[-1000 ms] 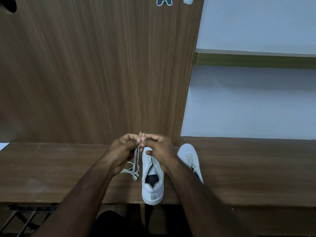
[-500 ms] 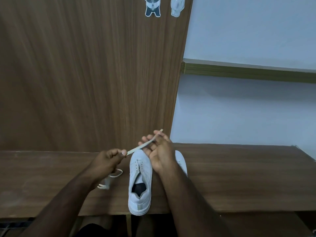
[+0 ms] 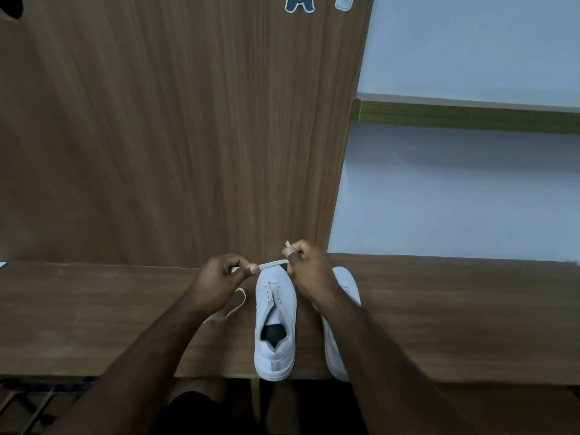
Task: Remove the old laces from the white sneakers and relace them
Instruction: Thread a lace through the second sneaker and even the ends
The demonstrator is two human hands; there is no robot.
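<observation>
A white sneaker without a lace stands on the wooden table, toe pointing away from me. A second white sneaker lies just right of it, mostly hidden under my right forearm. My left hand and my right hand each pinch a pale lace, stretched taut between them above the first sneaker's toe. A short tip of the lace sticks up past my right fingers. The lace's slack trails from my left hand in a loop on the table.
A tall wooden panel rises straight behind the table, with two stickers at its top. To its right is a pale wall with a green shelf. A metal rack shows below the table's left front edge.
My hands went from pinching the lace close together to drawing it out between them. My right fingers, spread half a second ago, now curl round the lace.
</observation>
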